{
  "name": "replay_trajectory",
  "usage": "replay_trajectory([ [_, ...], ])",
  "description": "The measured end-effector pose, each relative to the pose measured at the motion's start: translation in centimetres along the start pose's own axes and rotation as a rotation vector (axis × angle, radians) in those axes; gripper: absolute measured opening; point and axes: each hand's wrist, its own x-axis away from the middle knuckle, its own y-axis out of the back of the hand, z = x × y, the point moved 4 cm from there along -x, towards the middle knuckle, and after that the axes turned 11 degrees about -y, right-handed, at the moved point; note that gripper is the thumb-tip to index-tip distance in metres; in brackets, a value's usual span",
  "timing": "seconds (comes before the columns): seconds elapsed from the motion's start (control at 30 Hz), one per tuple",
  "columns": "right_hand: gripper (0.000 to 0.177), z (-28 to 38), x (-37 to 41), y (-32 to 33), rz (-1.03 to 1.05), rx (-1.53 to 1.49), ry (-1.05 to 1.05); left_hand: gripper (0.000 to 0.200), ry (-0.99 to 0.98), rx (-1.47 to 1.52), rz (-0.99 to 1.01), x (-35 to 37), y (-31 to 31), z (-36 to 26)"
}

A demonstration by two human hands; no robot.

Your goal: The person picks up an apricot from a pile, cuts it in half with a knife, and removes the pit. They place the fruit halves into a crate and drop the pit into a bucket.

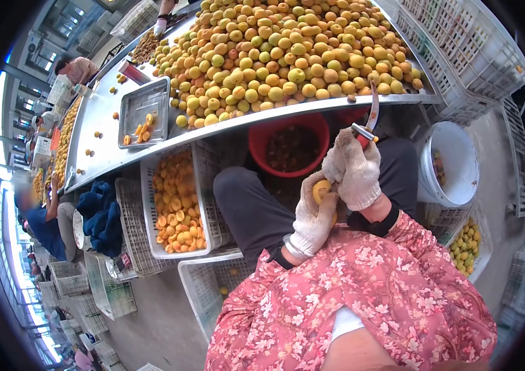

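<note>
Near the front edge of the metal table [98, 111], cradling an apricot [320, 191] in the curled fingers of the gloved left hand [309, 222], thumb against its side, presumably to steady so small and round a fruit. Close by, at the same edge, gripping a curved knife [374, 111] in the gloved right hand [355, 167], fingers bent snugly round the handle. Blade tilted up towards the table and away from the left hand, probably to spare the fingers. No telling the depth of any cut in the apricot, partly hidden by the glove.

On the table, a broad heap of whole apricots [262, 62] reaching almost to the front edge, likely for an easy reach. Towards the table's left part, a metal tray [151, 102] with a few orange pieces [145, 133], apparently set apart from the whole fruit.

Under the table's front edge, between the knees, a red basin [261, 154] with dark contents, too dim to name. Below the same edge, farther left, a white plastic crate [183, 253] of halved apricots [179, 216], perhaps low for simple dropping-in. Below the table's right end, a white bucket [460, 154] with some fruit inside.
</note>
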Motion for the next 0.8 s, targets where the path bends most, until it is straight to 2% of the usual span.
replay_trajectory([
  [0.03,0.017,0.5,0.0,-0.4,-0.096,-0.002,-0.059,0.042,0.015,-0.045,0.006,0.0,0.0,-0.2],
  [0.07,0.017,0.6,-0.2,-0.1,-0.099,-0.008,-0.054,0.041,0.032,-0.09,0.012,0.1,0.0,-0.4],
  [0.13,0.022,0.1,-0.6,0.3,-0.055,-0.153,-0.172,0.042,0.037,-0.062,0.016,0.1,-0.2,-0.8],
  [0.3,0.026,-0.6,-0.8,1.1,-0.146,-0.25,-0.298,0.043,0.11,0.018,0.031,0.5,-0.5,-1.4],
  [0.37,0.027,-0.8,-0.8,1.2,-0.137,-0.315,-0.336,0.044,0.006,-0.032,0.074,0.6,-0.4,-1.1],
  [0.5,0.026,-1.1,-0.9,1.8,-0.13,-0.345,-0.333,0.043,0.014,-0.003,0.084,0.7,-0.2,0.1],
  [0.57,0.023,-0.3,-0.4,1.4,-0.167,-0.197,-0.218,0.044,-0.207,-0.242,0.155,0.0,-0.2,-0.7],
  [0.6,0.023,-0.3,0.1,1.1,-0.164,-0.197,-0.219,0.044,-0.209,-0.244,0.153,0.1,-0.2,-0.6],
  [0.67,0.019,0.5,0.8,0.0,-0.046,-0.084,-0.065,0.045,-0.033,0.045,0.08,0.3,0.0,0.4],
  [0.7,0.017,0.7,1.1,-0.3,0.042,-0.112,-0.1,0.045,-0.03,0.042,0.073,0.2,0.0,-0.3],
  [0.73,0.017,0.7,1.1,0.1,0.043,-0.112,-0.109,0.046,0.119,0.212,0.042,0.2,-0.1,-0.7],
  [0.77,0.017,0.7,1.0,0.0,0.169,-0.142,-0.144,0.046,0.264,0.385,0.009,0.3,-0.3,-0.8],
  [0.8,0.016,0.7,1.1,-0.3,0.294,-0.173,-0.179,0.046,0.265,0.384,0.001,0.5,-0.3,-0.6],
])
